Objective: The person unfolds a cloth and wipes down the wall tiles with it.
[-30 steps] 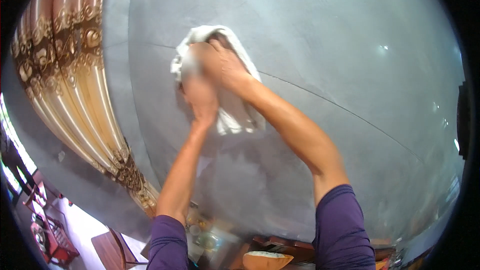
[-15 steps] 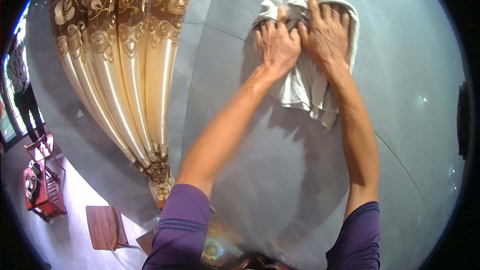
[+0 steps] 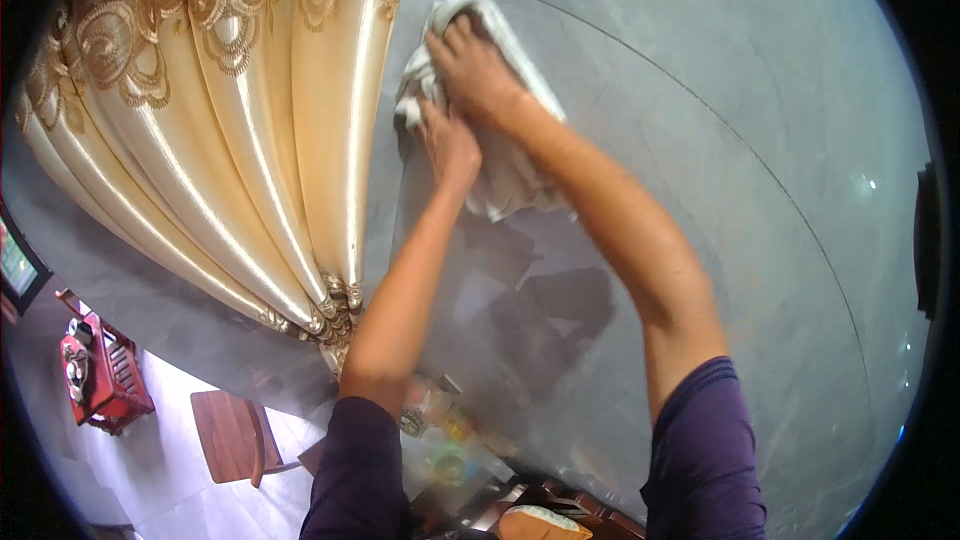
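Observation:
A rumpled whitish cloth lies against the grey wall, close to the right edge of the curtain. My right hand presses on its upper part with the fingers bent into the fabric. Just below and to the left, my left hand grips the cloth's left side, its fingers partly sunk in the folds. Both arms stretch up and forward, and the lower end of the cloth hangs beneath my right wrist. Some fingertips are blurred.
A gold curtain, gathered by a tie near its bottom, hangs at the left. Lower left are a wooden chair and a red wooden table with items on it. Below my arms are a glassy surface with blurred small objects and an orange-and-white cushion.
Both hands have moved left along the wall with the cloth, nearer the curtain. My left hand now sits lower than the right. The view has shifted, and the person at far left is out of sight.

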Demonstrator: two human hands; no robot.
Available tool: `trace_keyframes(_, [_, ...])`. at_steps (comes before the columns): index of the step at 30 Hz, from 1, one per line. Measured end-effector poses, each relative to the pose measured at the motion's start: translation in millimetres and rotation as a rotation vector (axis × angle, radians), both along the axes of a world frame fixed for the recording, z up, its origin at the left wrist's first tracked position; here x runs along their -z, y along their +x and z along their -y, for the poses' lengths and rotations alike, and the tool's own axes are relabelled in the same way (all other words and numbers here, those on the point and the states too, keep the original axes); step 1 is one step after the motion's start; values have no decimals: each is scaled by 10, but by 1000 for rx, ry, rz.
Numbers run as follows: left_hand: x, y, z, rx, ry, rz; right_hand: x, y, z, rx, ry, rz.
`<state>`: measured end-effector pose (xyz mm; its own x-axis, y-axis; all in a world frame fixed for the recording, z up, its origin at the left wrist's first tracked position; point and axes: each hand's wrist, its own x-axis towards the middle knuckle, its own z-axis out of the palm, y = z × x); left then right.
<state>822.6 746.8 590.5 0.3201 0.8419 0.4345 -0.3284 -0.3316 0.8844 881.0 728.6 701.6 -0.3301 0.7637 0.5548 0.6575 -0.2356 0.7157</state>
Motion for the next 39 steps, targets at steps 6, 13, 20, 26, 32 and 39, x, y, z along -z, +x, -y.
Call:
trace_keyframes(6, [1394, -138, 893, 336, -250, -235, 1654, 190, 778, 194, -365, -130])
trace_keyframes(13, [1284, -758, 1472, 42, 140, -306, 995, -900, 1471, 438, -308, -609])
trace_keyframes(20, [-77, -957, 2556, 67, 732, 50, -184, -1437, 3265, 484, 288, -29])
trace_keyframes(26, [948, -1339, 3296, 464, 595, -8, 755, -1721, 3953, 667, 254, -228])
trace_keyframes(32, [332, -750, 1705, 19, 350, 34, 380, -1216, 2378, 375, 207, -139])
trace_keyframes(39, [1257, -411, 279, 170, -102, -246, 1475, -412, 601, 223, -135, -204])
